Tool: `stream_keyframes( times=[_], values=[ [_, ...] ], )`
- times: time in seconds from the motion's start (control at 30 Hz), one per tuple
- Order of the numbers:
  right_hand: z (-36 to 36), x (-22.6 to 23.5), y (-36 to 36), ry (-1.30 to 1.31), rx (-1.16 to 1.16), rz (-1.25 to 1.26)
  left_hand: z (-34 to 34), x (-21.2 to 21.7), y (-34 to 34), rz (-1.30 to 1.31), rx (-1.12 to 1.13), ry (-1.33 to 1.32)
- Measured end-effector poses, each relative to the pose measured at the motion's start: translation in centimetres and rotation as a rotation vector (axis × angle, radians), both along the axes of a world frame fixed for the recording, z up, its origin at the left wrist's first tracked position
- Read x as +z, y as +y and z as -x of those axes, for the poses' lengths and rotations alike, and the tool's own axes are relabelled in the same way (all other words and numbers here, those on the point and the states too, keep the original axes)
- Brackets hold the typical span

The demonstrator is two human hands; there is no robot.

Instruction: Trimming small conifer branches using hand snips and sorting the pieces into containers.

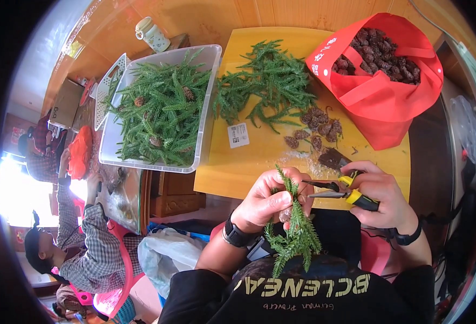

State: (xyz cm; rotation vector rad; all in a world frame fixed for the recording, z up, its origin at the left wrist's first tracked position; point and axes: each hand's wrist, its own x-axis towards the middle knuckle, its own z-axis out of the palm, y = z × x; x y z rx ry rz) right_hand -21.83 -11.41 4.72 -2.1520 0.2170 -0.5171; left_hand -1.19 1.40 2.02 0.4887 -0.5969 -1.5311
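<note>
My left hand (265,201) is closed on a green artificial pine sprig (297,240), pinching it between thumb and fingers above my lap. Its needles hang below the hand, and a small pale brown piece shows among them, too hidden to name. In my right hand (383,197) are long-nosed pliers (363,201) with black and yellow handles. The handles are spread. Their jaws point left at the sprig, close to my left fingertips; whether they touch it I cannot tell. Just beyond my hands, several loose pine cones (316,121) lie on the yellow board (216,178).
A clear plastic bin (104,154) of pine sprigs and some cones stands at left. More sprigs (273,81) lie on the board beside a white label (238,135). At right stands a red bag (381,127) of pine cones. Another person in checked sleeves (97,237) sits at far left.
</note>
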Motion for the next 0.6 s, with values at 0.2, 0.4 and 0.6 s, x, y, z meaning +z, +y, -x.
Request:
stream_keyframes(
  times=[0.2,0.4,0.6],
  values=[
    [-0.34,0.00,0.24,-0.052,-0.035,0.121,0.07,-0.15,0.06,-0.019,0.031,-0.018],
    [0.01,-0.49,0.13,-0.074,-0.070,0.137,-0.26,-0.15,0.07,-0.043,0.014,-0.040],
    [-0.14,-0.10,0.08,-0.066,-0.068,0.139,-0.45,0.04,0.17,-0.070,-0.032,-0.047]
  ],
)
